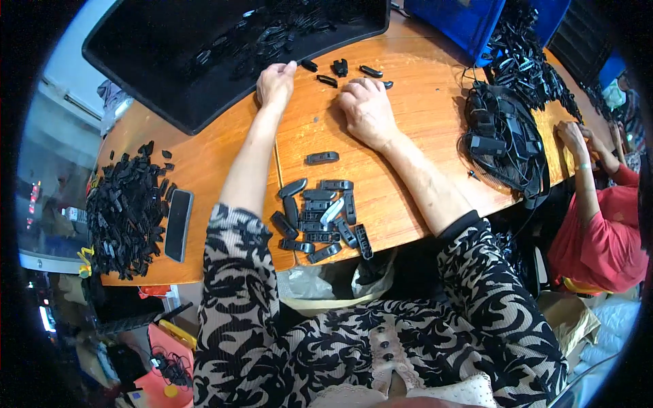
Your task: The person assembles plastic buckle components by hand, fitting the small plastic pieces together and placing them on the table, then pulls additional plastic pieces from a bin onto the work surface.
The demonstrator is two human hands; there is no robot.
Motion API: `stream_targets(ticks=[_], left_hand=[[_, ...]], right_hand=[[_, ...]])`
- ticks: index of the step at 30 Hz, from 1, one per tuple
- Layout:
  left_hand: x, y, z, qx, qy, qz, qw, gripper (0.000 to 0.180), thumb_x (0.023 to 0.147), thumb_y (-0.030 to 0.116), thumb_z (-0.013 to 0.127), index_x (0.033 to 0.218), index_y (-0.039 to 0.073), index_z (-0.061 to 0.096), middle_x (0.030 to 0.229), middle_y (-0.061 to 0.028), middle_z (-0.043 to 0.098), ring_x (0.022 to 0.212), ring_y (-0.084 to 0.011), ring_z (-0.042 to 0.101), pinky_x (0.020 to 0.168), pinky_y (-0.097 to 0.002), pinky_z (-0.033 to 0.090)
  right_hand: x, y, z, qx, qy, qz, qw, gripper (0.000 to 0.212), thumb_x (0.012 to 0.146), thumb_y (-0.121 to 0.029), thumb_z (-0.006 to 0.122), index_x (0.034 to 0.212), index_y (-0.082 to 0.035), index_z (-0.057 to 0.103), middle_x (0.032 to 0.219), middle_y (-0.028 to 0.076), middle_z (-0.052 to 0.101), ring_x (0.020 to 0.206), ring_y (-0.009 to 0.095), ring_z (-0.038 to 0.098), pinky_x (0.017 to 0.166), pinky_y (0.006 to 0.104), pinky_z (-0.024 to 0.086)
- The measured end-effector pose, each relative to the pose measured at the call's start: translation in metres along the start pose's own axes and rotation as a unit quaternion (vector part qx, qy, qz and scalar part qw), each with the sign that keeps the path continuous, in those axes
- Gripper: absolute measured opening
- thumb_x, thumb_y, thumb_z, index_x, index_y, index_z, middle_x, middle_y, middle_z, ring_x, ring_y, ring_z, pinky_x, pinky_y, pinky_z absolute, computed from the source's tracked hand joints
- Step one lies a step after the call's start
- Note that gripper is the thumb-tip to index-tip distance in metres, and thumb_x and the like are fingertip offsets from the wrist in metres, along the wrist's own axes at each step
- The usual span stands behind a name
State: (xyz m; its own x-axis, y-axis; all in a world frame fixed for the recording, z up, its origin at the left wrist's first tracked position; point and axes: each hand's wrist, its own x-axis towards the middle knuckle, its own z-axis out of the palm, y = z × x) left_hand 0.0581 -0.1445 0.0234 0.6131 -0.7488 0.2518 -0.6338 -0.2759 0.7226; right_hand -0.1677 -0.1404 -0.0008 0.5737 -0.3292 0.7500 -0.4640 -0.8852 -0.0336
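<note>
My left hand [275, 85] is at the near rim of the big black tray [192, 122], its fingers curled and closed; whatever is in them is hidden. Over the wooden table [415, 122] my right hand [369, 112] is closed with the fingers bent downward, and I cannot make out what they hold. A small black plastic part [388, 85] peeks out beside its fingertips. Between and beyond the hands lie several more parts, among them a slim black piece [327, 81] and a notched black piece [340, 67]. Nearer me, a single oblong black casing [322, 158] lies apart.
Grouped casings [320, 195] lie at the table's front edge, one light blue piece [332, 212] among them. A heap of black parts [126, 211] and a phone [178, 226] are left. Right are a mesh basket [507, 136], a blue bin [452, 27] and a co-worker [598, 224].
</note>
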Motion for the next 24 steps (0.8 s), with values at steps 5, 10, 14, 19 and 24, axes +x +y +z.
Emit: stream_targets(ticks=[5,10,14,19,24], left_hand=[[0.025,0.023,0.036,0.100,0.009,0.004,0.995,0.048,0.086,0.046,0.067,0.109,0.004,0.070,0.111,-0.0216,0.069,0.109,-0.0367,0.064,0.094,-0.0434,0.049],[0.025,0.017,0.039,0.112,-0.042,0.156,0.981,0.036,0.081,0.030,0.075,0.100,0.001,0.068,0.108,-0.0214,0.068,0.106,-0.0379,0.064,0.091,-0.0456,0.051],[0.000,0.014,0.019,0.163,-0.092,0.222,0.957,0.039,0.078,0.026,0.075,0.109,0.003,0.071,0.106,-0.0215,0.070,0.101,-0.0362,0.067,0.090,-0.0412,0.052],[-0.057,-0.002,-0.030,0.001,-0.240,0.093,0.966,0.030,0.080,0.011,0.074,0.109,0.001,0.071,0.095,-0.0098,0.070,0.087,-0.0156,0.066,0.083,-0.0309,0.052],[-0.115,-0.020,-0.040,-0.115,-0.198,0.175,0.957,0.027,0.079,-0.001,0.073,0.106,0.000,0.068,0.097,-0.0061,0.062,0.091,-0.0158,0.064,0.083,-0.0293,0.052]], right_hand=[[0.005,-0.005,-0.004,0.073,0.020,-0.026,0.997,0.013,0.073,-0.014,0.069,0.086,-0.011,0.067,0.099,0.007,0.063,0.102,0.026,0.056,0.090,0.0416,0.043],[0.005,-0.003,-0.006,0.056,0.095,-0.044,0.993,0.021,0.071,-0.011,0.069,0.092,-0.015,0.067,0.090,0.001,0.065,0.090,0.022,0.060,0.082,0.0395,0.045],[0.008,-0.003,-0.011,0.005,0.144,-0.027,0.989,0.018,0.074,-0.010,0.069,0.091,-0.015,0.066,0.082,0.001,0.066,0.081,0.020,0.062,0.076,0.0365,0.046],[0.009,-0.026,-0.006,0.203,0.074,0.142,0.966,0.015,0.083,-0.016,0.072,0.093,-0.007,0.065,0.085,0.009,0.068,0.085,0.027,0.065,0.074,0.0359,0.051],[0.010,-0.034,-0.001,0.383,-0.013,0.263,0.885,0.029,0.086,-0.018,0.071,0.108,-0.001,0.065,0.095,0.021,0.068,0.093,0.031,0.067,0.080,0.0378,0.053]])
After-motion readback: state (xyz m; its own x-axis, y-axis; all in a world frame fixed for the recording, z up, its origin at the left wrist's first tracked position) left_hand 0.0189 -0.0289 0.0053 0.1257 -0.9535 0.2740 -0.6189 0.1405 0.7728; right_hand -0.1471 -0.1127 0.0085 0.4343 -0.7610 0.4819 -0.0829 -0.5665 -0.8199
